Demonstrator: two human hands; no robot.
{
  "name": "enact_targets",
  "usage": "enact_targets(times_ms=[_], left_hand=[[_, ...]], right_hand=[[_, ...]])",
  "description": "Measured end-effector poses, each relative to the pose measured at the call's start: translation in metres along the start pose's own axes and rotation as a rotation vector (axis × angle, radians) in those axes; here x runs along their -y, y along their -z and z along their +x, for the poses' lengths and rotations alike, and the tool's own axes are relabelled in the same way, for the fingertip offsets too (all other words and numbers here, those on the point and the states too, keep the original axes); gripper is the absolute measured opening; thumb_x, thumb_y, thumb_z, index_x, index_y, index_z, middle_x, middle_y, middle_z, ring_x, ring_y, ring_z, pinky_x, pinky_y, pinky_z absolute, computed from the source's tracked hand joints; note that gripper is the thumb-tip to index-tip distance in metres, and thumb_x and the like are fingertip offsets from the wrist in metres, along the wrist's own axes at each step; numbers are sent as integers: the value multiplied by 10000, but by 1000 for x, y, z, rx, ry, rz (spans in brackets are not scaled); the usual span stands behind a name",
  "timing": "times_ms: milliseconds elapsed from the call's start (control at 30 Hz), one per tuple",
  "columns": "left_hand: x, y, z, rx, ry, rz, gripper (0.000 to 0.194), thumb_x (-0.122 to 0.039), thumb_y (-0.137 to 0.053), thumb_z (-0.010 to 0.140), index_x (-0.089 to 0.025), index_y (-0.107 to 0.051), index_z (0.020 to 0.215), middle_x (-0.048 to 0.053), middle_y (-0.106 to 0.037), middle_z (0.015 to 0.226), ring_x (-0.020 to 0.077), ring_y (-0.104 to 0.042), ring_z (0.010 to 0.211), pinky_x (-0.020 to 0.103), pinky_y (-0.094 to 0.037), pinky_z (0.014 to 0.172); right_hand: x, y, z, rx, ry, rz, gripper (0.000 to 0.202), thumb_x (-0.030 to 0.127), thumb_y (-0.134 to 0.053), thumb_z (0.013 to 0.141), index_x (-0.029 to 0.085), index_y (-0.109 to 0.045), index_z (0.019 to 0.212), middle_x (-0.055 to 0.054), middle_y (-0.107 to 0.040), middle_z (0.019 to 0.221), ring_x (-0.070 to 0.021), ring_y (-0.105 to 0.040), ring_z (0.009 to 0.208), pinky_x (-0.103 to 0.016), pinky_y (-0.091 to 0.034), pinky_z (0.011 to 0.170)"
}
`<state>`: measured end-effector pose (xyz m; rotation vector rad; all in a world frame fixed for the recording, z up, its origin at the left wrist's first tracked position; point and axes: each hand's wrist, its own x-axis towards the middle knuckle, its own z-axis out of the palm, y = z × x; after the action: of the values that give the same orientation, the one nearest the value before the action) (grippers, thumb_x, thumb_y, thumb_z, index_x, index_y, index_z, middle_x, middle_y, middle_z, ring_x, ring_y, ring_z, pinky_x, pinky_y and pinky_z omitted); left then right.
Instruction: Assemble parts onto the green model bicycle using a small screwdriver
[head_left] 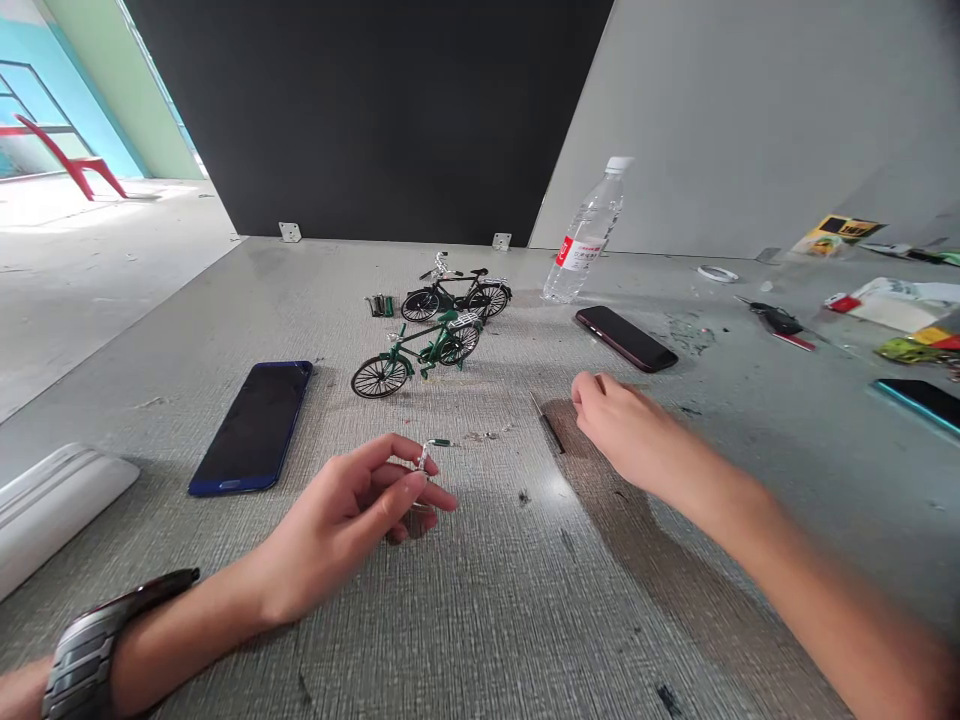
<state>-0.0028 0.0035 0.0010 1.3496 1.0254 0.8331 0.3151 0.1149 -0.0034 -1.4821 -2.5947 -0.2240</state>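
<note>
My left hand (375, 500) pinches a miniature bicycle handlebar (424, 455) between thumb and fingers; it is silvery with a dark green grip on its end. My right hand (611, 415) is over the table with its fingers curled; whatever they hold, if anything, is hidden. Just left of it lies a thin dark screwdriver (549, 425). Tiny silvery parts (491, 434) are scattered between the hands. Beyond them stands a green model bicycle (420, 355) without a visible handlebar. A black model bicycle (456, 292) with a silvery handlebar stands behind it.
Small dark green pieces (380, 305) lie beside the black bicycle. A blue phone (253, 428) is on the left, near a white object (60, 510). A dark phone (627, 338), water bottle (586, 240), keys (778, 318) and plastic packets (896, 310) occupy the right side.
</note>
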Motion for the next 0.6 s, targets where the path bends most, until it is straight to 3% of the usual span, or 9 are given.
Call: enact_targets(times_ms=[167,267,333,433,600], left_hand=[[-1,-1,-1,3,-20,-51,184,-374,-468,1052,-200,-481,1112,116,-763,1133,170,-674,912,299,-540,763],[-1,-2,1,4,-30,-55,123,-322,-425,1067,-210,-473,1080,99,-749,1142,160,-651,904,298,-521,771],[-1,-1,2,-7,-52,-4,128,-290,-418,1066,-205,-514,1067,81,-724,1141,150,-616,878,294,-498,774],[-1,1,4,-42,-135,134,130,-262,-479,1034,-199,-594,1041,36,-657,1053,147,-548,860,281,-444,764],[1,2,5,-72,-121,151,113,-290,-546,999,-199,-613,1008,-2,-606,927,142,-518,793,268,-413,699]], right_hand=[[8,8,2,-31,-1,48,279,174,-382,1005,141,-646,1088,-163,-659,984,-252,-651,788,-391,-510,681],[31,22,2,-86,33,136,282,227,-366,1044,198,-634,1124,-122,-655,1093,-235,-667,919,-363,-523,765],[55,32,-2,-159,62,406,210,275,-458,1040,218,-659,1063,-74,-678,1061,-188,-667,829,-323,-522,710],[89,40,-11,-136,103,731,92,267,-591,992,245,-681,990,-5,-714,935,-142,-667,788,-262,-523,686],[115,33,-23,-34,166,964,102,161,-662,931,239,-711,975,40,-737,881,-87,-668,754,-198,-510,690]])
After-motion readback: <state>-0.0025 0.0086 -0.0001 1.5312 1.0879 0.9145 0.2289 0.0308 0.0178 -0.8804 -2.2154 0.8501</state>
